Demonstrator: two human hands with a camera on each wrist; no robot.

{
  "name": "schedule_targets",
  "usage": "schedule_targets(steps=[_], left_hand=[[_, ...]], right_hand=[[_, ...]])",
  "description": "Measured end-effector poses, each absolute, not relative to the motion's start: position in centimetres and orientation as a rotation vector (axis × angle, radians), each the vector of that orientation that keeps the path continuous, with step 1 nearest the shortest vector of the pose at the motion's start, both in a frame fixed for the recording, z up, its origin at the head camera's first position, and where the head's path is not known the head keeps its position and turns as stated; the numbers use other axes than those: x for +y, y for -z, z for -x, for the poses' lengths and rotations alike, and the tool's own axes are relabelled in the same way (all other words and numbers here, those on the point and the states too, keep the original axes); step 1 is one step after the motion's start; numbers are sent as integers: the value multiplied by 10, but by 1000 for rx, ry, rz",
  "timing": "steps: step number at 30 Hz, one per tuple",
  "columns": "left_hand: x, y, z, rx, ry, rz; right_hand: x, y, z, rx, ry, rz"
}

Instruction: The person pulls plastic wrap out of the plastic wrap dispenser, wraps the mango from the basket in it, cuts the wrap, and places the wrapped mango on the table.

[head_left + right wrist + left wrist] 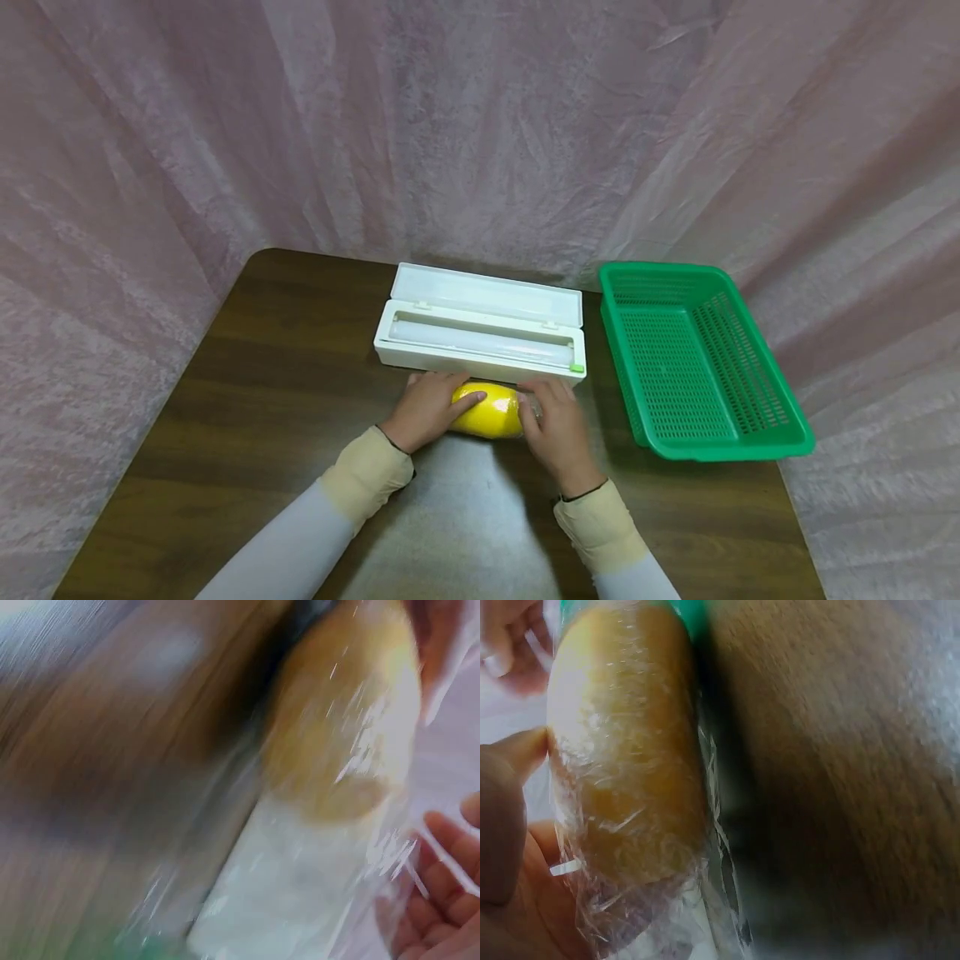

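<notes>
A yellow oblong thing [489, 410], wrapped in clear cling film [649, 915], lies on the table right in front of a white cling film dispenser [480, 367]. My left hand [427, 408] holds its left end, the thumb on top and the fingers on the far side. Loose film bunches past that end in the left wrist view. At the right end is my right hand [558, 429], its fingers loosely bent beside the loose film [300, 877]. In the right wrist view these fingers [442, 847] stand apart from the yellow body.
The dispenser's lid [486, 293] is raised, and a film roll [480, 340] lies inside. A green slider [577, 367] sits at its right end. To the right stands a green plastic basket [675, 454]. Pink curtains [495, 125] hang behind the wooden table [300, 333].
</notes>
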State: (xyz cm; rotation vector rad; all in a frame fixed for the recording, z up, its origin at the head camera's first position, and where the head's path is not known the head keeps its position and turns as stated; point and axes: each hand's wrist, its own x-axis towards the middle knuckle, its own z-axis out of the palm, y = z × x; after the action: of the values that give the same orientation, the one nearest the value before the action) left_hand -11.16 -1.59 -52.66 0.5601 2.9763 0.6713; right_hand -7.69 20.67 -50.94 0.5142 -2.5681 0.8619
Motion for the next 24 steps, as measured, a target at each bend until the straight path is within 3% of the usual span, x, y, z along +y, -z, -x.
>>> schedule_targets(steps=[6,15,24], left_hand=[[-14,531,115,3068,-702,-530],[-12,539,116,3127,-730,-478],[-1,524,102,3186,-890,-504]], right_hand=[[187,511,78,-2623,-811,-691],[181,523,77,-2642,-718,-635],[170,521,80,-2608,-694,-600]])
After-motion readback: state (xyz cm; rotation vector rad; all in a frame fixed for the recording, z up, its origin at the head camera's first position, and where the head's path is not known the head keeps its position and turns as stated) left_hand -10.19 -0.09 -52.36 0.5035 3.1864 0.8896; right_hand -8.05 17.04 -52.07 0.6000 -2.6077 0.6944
